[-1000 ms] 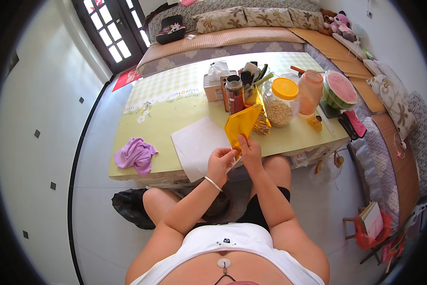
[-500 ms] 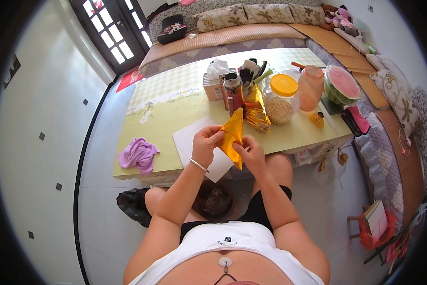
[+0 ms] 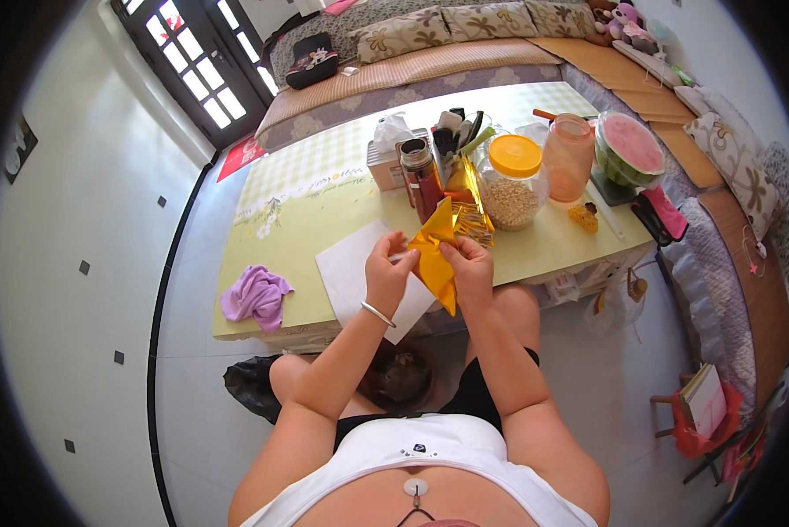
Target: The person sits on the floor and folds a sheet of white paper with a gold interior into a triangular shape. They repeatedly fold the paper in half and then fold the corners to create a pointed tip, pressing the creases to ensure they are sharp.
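Observation:
Between my hands is a folded piece of shiny gold paper point(image 3: 434, 263), held upright with one point up and one down. My left hand point(image 3: 389, 270) pinches its left edge between thumb and fingers. On the other side my right hand point(image 3: 470, 265) grips it, the thumb pressed on its face. Below and left of the paper lies a white sheet point(image 3: 349, 263) on the table, partly hidden by my left hand and wrist. Just beyond my right hand stands a bunch of folded gold pieces point(image 3: 472, 220).
On the table point(image 3: 315, 220) stand a flask point(image 3: 422, 180), a tissue box point(image 3: 386, 167), a yellow-lidded jar of grain point(image 3: 513, 189), a pink jar point(image 3: 568, 154) and a cut watermelon point(image 3: 627, 149). A purple cloth point(image 3: 256, 297) lies at the left. A dark basin point(image 3: 399, 373) is between my legs.
The gold paper has turned and its middle is now more creased. My right hand has moved up along it, and the left fingers have loosened a little. The view has shifted slightly.

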`<state>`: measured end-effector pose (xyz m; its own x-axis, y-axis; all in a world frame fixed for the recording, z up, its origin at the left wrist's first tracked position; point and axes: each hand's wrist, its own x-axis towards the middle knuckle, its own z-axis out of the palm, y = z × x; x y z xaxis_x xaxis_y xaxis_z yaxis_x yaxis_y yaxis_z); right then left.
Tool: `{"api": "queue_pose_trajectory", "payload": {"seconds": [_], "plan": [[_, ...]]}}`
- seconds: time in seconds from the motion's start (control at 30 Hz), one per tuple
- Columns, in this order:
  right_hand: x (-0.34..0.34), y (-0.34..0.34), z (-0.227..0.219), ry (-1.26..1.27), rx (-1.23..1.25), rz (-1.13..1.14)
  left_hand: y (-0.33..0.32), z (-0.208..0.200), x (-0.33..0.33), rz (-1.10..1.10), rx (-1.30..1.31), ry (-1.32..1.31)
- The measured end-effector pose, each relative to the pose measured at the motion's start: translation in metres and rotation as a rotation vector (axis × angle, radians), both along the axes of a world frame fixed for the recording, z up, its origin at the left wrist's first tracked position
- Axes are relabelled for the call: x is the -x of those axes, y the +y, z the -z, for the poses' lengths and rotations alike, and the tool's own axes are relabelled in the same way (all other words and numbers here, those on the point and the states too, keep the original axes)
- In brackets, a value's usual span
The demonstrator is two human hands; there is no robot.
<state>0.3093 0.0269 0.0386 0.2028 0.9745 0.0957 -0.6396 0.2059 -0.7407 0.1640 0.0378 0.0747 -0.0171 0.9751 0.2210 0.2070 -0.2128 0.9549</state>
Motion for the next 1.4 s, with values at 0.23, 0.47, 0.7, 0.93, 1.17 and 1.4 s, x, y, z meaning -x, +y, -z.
{"api": "queue_pose_trajectory", "payload": {"seconds": [0.23, 0.47, 0.7, 0.93, 1.17, 1.4], "plan": [[-0.014, 0.018, -0.021, 0.0, -0.033, 0.074, -0.018, -0.006, -0.018, 0.006, -0.378, 0.198], [-0.009, 0.0, -0.024, -0.234, -0.099, 0.032, 0.016, 0.009, -0.005, 0.429, 0.277, -0.885], [-0.012, -0.032, -0.056, -0.734, -0.253, 0.449, 0.013, 0.01, 0.007, 0.527, 0.319, -1.068], [0.003, -0.052, -0.064, -1.049, -0.444, 0.696, 0.002, 0.002, 0.007, 0.798, 0.243, -1.183], [0.011, -0.067, -0.067, -1.034, -0.454, 0.61, -0.002, 0.005, 0.011, 0.795, 0.186, -1.229], [0.005, -0.069, -0.08, -0.58, -0.334, 0.344, -0.001, 0.008, 0.018, 0.767, 0.226, -1.186]]}}
